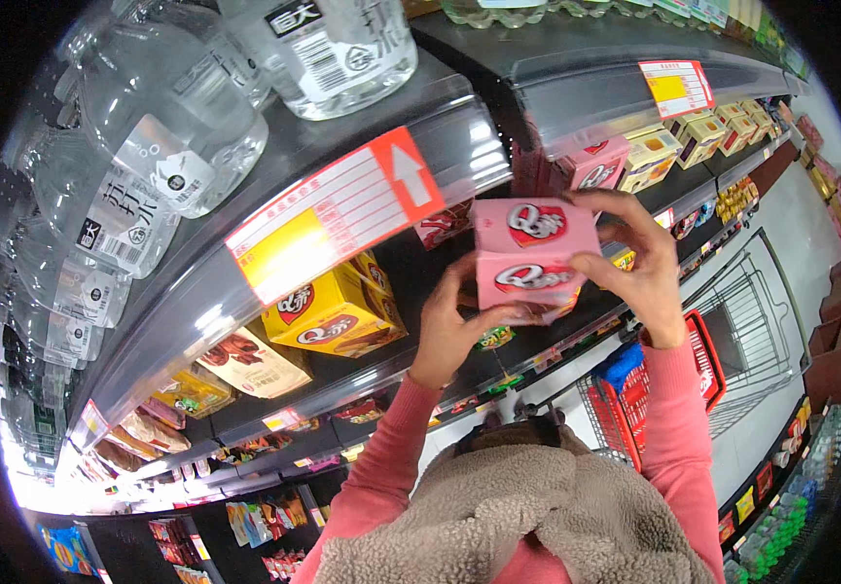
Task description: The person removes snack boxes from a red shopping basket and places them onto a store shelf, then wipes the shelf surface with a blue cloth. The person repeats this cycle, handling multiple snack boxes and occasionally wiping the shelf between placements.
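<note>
Both of my hands hold a pink snack carton (pixel 533 252) in front of the shelf. My left hand (pixel 453 317) grips its lower left corner, thumb along the bottom edge. Around its right side curls my right hand (pixel 635 263), fingers at the upper right corner and thumb on the front. To the left on the shelf stands a yellow snack carton (pixel 340 310), with a cream-coloured package (pixel 252 361) beside it. Behind my right hand, another pink carton (pixel 595 164) sits on the shelf, next to a cream-and-yellow box (pixel 648 159).
Large clear water bottles (pixel 172 146) line the upper shelf at left, above a red-and-yellow price tag (pixel 336 215). A metal shopping cart (pixel 748 328) with a red basket (pixel 628 409) stands in the aisle at right. Green-based bottles (pixel 770 540) stand at the lower right.
</note>
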`<state>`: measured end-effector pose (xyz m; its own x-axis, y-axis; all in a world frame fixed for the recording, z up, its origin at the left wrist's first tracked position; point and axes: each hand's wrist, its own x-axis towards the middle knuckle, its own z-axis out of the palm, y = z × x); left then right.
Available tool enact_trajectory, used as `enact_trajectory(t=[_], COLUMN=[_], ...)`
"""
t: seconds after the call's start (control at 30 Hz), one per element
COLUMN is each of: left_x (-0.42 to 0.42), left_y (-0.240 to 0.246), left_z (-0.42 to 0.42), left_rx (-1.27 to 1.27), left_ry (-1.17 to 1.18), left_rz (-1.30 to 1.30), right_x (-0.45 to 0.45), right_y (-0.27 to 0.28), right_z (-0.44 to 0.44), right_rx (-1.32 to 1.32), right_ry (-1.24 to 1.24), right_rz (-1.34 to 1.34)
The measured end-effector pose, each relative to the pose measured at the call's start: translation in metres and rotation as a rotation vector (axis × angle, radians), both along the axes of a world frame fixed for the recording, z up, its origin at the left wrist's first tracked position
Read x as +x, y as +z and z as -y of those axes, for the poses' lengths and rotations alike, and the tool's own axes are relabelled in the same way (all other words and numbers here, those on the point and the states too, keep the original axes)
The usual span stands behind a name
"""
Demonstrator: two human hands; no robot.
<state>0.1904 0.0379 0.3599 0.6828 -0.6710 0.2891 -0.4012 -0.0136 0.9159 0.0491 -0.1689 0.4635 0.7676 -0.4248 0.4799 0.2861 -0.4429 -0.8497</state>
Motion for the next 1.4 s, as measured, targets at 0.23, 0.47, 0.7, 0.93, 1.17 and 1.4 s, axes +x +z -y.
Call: enact_trajectory(t=[0.23, 0.47, 0.7, 0.93, 1.17, 1.4], left_x=[0.033, 0.042, 0.058, 0.068, 0.068, 0.067], left_y=[-0.028, -0.042, -0.053, -0.055, -0.053, -0.051], left_z=[0.004, 0.005, 0.009, 0.011, 0.011, 0.013], left_rx=[-0.091, -0.040, -0.013, -0.009, 0.044, 0.048], left_ry=[0.297, 0.337, 0.342, 0.298, 0.326, 0.331], left_rz=[0.116, 0.110, 0.225, 0.167, 0.259, 0.228], right_x=[0.075, 0.111, 0.128, 0.138, 0.149, 0.149], right_y=[-0.060, -0.111, -0.119, -0.122, -0.131, -0.135], right_z=[-0.019, -0.016, -0.012, -0.005, -0.004, -0.006], right_rx=[0.069, 0.048, -0.111, -0.017, -0.140, -0.121], right_ry=[0.071, 0.107, 0.041, 0.130, 0.102, 0.063], right_rz=[-0.162, -0.117, -0.091, -0.279, -0.271, -0.242])
